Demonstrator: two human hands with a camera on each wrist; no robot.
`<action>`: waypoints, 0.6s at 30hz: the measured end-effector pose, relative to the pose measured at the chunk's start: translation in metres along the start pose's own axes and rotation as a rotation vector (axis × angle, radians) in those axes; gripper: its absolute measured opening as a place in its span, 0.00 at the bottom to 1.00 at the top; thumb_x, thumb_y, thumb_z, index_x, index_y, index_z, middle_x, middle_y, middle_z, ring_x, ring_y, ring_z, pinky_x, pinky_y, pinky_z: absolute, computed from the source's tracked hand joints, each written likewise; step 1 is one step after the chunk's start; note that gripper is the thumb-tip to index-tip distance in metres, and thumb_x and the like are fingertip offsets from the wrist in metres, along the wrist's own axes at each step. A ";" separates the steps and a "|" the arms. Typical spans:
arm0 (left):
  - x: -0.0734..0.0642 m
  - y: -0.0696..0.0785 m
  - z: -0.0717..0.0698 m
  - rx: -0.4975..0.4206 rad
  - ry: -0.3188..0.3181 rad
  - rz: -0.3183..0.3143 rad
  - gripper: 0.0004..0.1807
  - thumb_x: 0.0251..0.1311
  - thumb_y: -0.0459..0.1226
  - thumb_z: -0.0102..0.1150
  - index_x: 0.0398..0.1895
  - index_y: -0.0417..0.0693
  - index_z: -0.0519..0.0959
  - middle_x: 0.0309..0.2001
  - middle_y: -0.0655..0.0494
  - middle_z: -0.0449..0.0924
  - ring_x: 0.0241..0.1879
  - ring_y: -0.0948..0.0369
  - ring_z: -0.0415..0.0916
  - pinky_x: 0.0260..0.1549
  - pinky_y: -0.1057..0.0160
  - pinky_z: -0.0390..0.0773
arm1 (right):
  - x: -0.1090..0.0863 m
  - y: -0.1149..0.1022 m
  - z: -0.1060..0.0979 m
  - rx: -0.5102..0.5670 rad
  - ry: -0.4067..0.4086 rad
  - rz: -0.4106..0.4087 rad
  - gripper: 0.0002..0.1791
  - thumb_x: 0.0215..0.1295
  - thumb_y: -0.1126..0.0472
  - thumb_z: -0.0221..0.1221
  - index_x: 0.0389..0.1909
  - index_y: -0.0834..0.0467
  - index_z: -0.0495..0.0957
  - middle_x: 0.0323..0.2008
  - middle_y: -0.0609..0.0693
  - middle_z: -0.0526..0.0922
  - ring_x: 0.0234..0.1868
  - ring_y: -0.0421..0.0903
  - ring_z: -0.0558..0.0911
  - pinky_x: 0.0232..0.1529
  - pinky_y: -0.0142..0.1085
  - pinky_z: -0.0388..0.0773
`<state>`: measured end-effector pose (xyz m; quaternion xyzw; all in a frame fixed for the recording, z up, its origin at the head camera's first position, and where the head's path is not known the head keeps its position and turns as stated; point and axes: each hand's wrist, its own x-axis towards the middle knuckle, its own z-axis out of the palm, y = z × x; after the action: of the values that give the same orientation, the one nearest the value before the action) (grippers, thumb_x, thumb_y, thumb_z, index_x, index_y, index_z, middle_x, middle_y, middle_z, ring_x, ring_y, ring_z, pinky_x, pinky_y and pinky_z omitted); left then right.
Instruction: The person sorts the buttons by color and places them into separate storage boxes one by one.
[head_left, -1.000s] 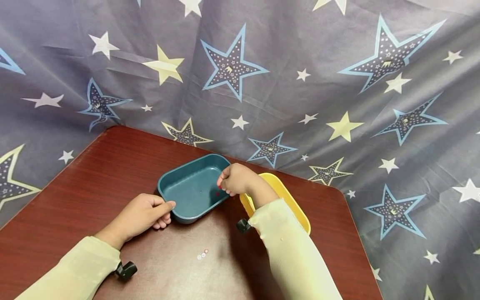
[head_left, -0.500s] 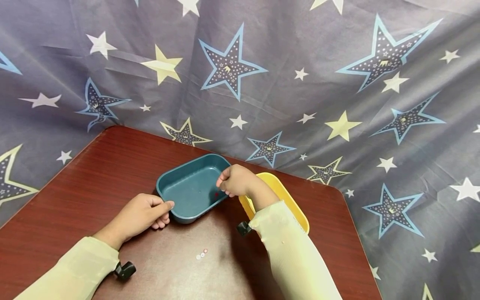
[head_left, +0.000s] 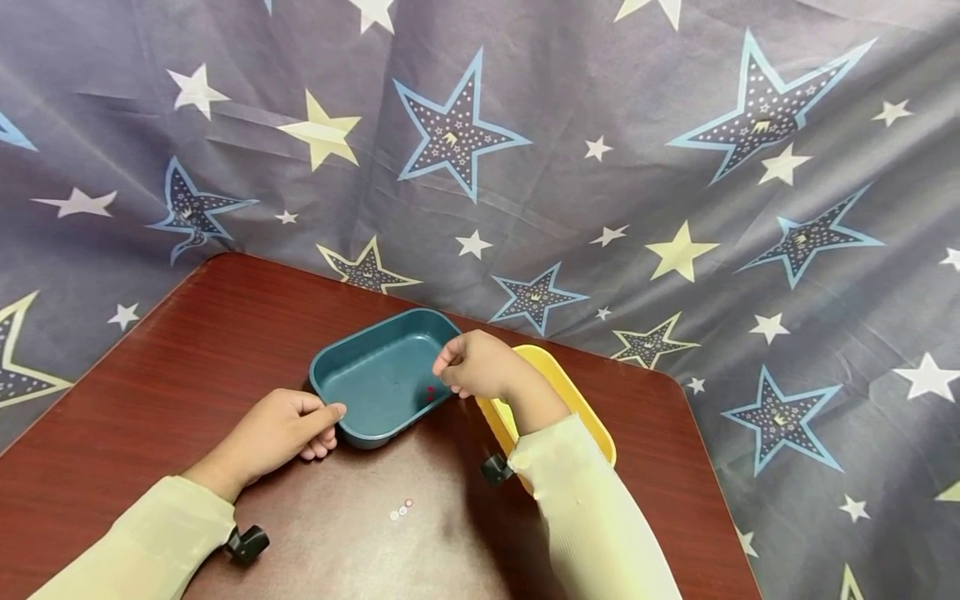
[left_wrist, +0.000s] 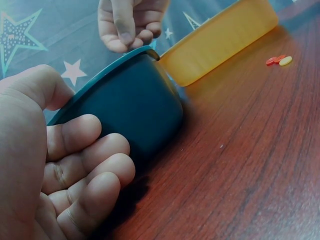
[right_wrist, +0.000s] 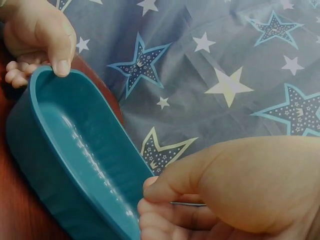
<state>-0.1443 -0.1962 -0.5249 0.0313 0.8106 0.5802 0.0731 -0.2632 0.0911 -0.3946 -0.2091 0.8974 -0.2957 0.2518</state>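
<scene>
The left hand [head_left: 281, 429] holds the near left end of a teal plastic tray [head_left: 375, 435], thumb hooked over the rim and fingers curled against the outer wall, as the left wrist view shows. Above the tray's right end hovers the right hand [head_left: 476, 364]. Its fingers are curled with the thumb against the index finger in the right wrist view [right_wrist: 200, 195], and nothing shows between them. Beneath it, small red pieces [head_left: 430, 392] lie on the tray floor by the near right wall.
A yellow tray [head_left: 581, 392] sits right of the teal one, partly behind the right forearm. Three small button-like discs [left_wrist: 279, 60], red and yellow, lie on the brown table [head_left: 247, 325]. A star-patterned curtain [head_left: 562, 100] hangs along the table's back and sides.
The red piece at the right fingertips has left them, and a second red spot now shows in the teal tray. The right hand's fingers have loosened slightly; the left hand keeps its grip.
</scene>
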 end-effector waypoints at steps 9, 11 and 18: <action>0.000 0.002 0.001 0.004 0.001 -0.002 0.26 0.73 0.55 0.62 0.25 0.45 0.86 0.23 0.50 0.86 0.25 0.56 0.85 0.26 0.58 0.87 | -0.019 0.003 0.011 -0.015 0.007 -0.062 0.03 0.68 0.64 0.65 0.36 0.57 0.86 0.26 0.52 0.86 0.26 0.50 0.84 0.28 0.34 0.81; 0.000 0.002 0.001 0.007 0.001 -0.001 0.25 0.73 0.54 0.62 0.25 0.45 0.86 0.23 0.51 0.86 0.25 0.56 0.85 0.26 0.58 0.87 | -0.024 0.004 0.015 -0.027 0.005 -0.076 0.03 0.67 0.63 0.65 0.35 0.55 0.86 0.25 0.49 0.85 0.23 0.45 0.82 0.28 0.34 0.81; 0.000 0.002 0.000 0.019 0.007 0.001 0.26 0.73 0.55 0.62 0.25 0.46 0.86 0.23 0.51 0.86 0.25 0.56 0.85 0.26 0.59 0.87 | -0.041 0.007 0.024 -0.089 0.015 -0.115 0.04 0.65 0.63 0.65 0.34 0.51 0.86 0.25 0.45 0.84 0.18 0.41 0.77 0.24 0.34 0.77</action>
<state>-0.1439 -0.1955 -0.5233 0.0304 0.8164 0.5725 0.0699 -0.2187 0.1078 -0.4025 -0.2690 0.8981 -0.2710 0.2182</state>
